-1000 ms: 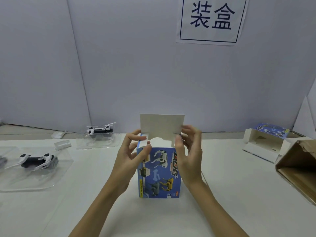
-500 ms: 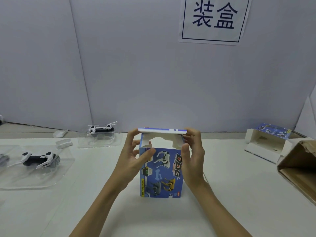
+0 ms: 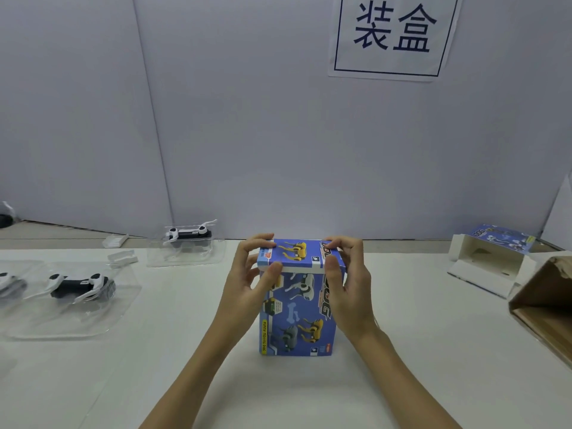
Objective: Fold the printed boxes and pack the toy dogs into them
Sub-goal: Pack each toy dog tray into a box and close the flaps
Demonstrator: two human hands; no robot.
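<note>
Blue printed cardboard box [image 3: 297, 317] stands upright at centre on the white table [image 3: 402, 351], its top flap [image 3: 294, 253] down. Left hand [image 3: 247, 280] and right hand [image 3: 348, 283] pinch that flap's corners — thumbs in front, fingers behind. Black-and-white toy dogs in clear plastic trays [image 3: 79, 284] lie toward nine o'clock — another toy dog tray [image 3: 187, 239] at ten.

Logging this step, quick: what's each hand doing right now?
Left hand: grips the printed box at its lid.
Right hand: grips the same box.
</note>
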